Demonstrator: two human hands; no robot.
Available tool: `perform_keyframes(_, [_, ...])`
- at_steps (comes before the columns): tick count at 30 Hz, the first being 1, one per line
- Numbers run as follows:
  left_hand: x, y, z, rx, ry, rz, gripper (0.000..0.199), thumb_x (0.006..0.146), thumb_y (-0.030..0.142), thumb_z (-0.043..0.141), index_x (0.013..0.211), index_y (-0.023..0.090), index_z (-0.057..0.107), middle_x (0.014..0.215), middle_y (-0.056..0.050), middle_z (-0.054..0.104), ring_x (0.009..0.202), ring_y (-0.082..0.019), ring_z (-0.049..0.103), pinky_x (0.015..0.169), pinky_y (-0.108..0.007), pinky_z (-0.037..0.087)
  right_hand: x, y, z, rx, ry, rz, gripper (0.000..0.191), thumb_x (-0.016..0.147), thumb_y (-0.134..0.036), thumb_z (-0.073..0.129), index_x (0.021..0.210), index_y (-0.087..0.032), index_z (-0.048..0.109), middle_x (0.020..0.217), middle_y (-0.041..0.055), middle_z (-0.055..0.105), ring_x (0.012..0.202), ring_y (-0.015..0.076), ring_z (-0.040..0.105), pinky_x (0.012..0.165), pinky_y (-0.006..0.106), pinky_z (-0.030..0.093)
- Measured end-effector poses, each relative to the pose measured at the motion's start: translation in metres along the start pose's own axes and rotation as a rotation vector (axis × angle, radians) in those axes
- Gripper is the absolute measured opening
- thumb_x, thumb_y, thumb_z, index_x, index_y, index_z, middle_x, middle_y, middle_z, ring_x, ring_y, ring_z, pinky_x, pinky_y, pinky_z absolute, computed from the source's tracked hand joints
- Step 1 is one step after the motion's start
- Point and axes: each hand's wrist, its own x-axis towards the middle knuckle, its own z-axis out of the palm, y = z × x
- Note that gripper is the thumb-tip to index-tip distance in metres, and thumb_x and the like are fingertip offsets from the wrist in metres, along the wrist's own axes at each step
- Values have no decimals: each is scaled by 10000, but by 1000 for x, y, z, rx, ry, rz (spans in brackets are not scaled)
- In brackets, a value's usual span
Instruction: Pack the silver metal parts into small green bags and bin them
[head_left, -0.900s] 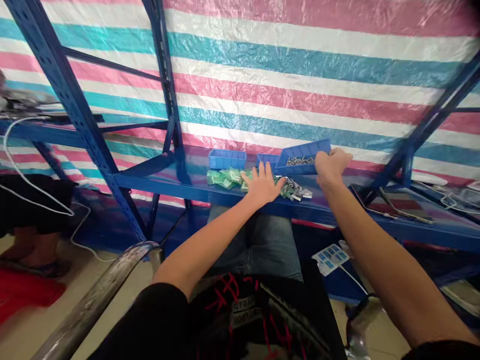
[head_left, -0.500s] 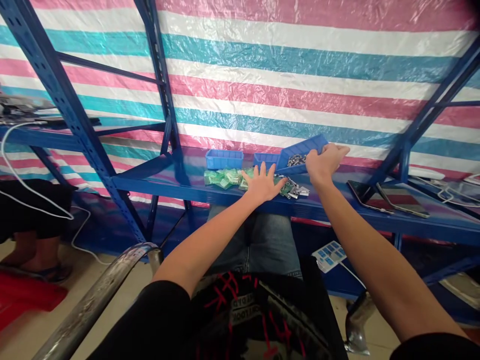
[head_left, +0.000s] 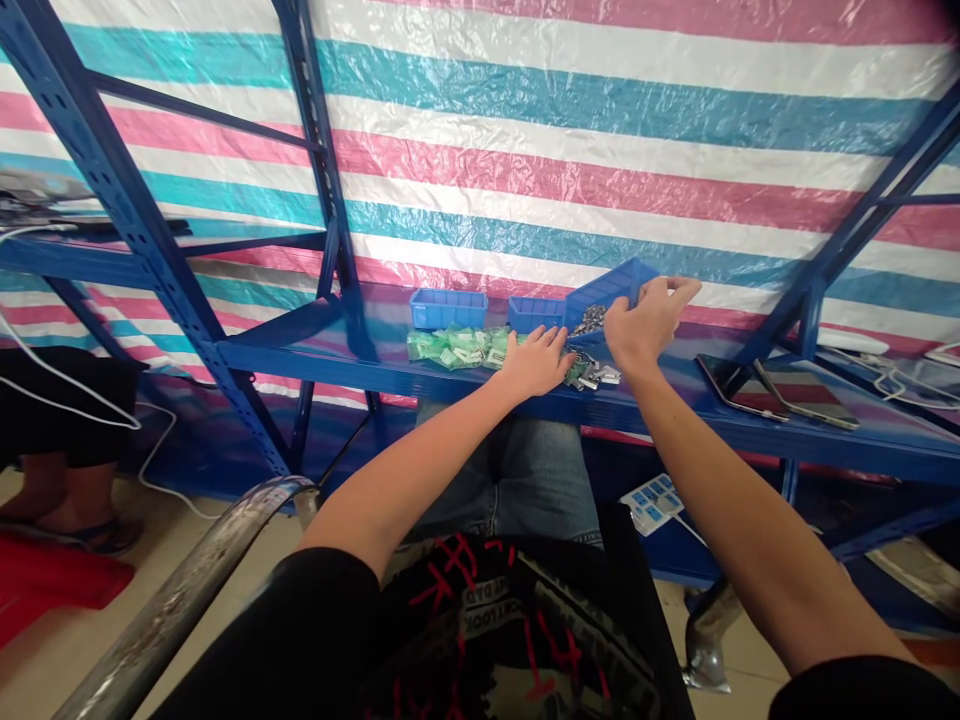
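Observation:
My right hand (head_left: 643, 325) grips a blue plastic bin (head_left: 616, 284) by its right side. The bin is tilted toward the left, and small shiny metal parts (head_left: 589, 319) lie in its lower end. Beside its lower edge, my left hand (head_left: 534, 363) is held palm down with fingers stretched out, over the right end of a heap of green plastic packets (head_left: 459, 347). Loose metal pieces (head_left: 592, 374) are piled on the shelf just right of the left hand. What lies under that palm is hidden.
Two more blue bins, one at the left (head_left: 448, 309) and a smaller one (head_left: 534, 312), stand behind the heap on the blue shelf (head_left: 300, 352). Two dark flat devices (head_left: 739, 388) lie at the right. A metal tube rail (head_left: 202, 570) and another person's legs (head_left: 67, 460) are at the left.
The left hand's fingers have drawn closer together and swung right toward the tilted bin. The bin tips more steeply, with its metal parts shifted toward the low left end.

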Motion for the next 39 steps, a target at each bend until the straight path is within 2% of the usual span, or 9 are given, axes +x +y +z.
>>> perform_keyframes(8, [5, -4, 7, -7, -34, 13, 576, 969, 433, 147, 1433, 153, 342, 1503, -44, 347, 1414, -259, 246, 1097, -646, 221, -10, 4, 2, -54, 14, -99, 148, 699, -130, 422, 839, -180, 433, 1114, 130, 389, 999, 248, 500, 810, 443, 456])
perform_keyframes(18, [7, -4, 9, -12, -56, 11, 584, 967, 427, 144, 1449, 142, 311, 1508, -37, 333, 1417, -271, 243, 1085, -674, 211, -16, 5, -1, -100, -17, -144, 177, 688, -117, 419, 851, -186, 418, 1145, 146, 384, 1084, 274, 476, 785, 449, 466])
perform_keyframes(29, [3, -1, 5, -14, -59, 2, 570, 969, 425, 150, 1464, 176, 288, 1521, -46, 312, 1420, -273, 235, 1105, -644, 195, -26, 16, -1, -7, -10, -239, 183, 676, -101, 402, 840, -183, 394, 1100, 140, 361, 1120, 257, 420, 935, 481, 415])
perform_keyframes(33, [3, -2, 4, -15, -67, 22, 538, 972, 405, 150, 1457, 233, 310, 1519, -45, 321, 1417, -292, 235, 1083, -672, 195, -28, 25, 2, 2, -2, -262, 193, 650, -90, 417, 810, -187, 368, 1083, 129, 354, 1092, 253, 433, 950, 471, 402])
perform_keyframes(39, [1, -1, 4, -3, -64, 38, 533, 973, 408, 147, 1449, 243, 322, 1508, -62, 344, 1405, -304, 248, 1053, -692, 212, -32, 50, 6, 97, 73, -399, 258, 581, -76, 445, 777, -194, 326, 1055, 122, 346, 1050, 234, 437, 953, 433, 406])
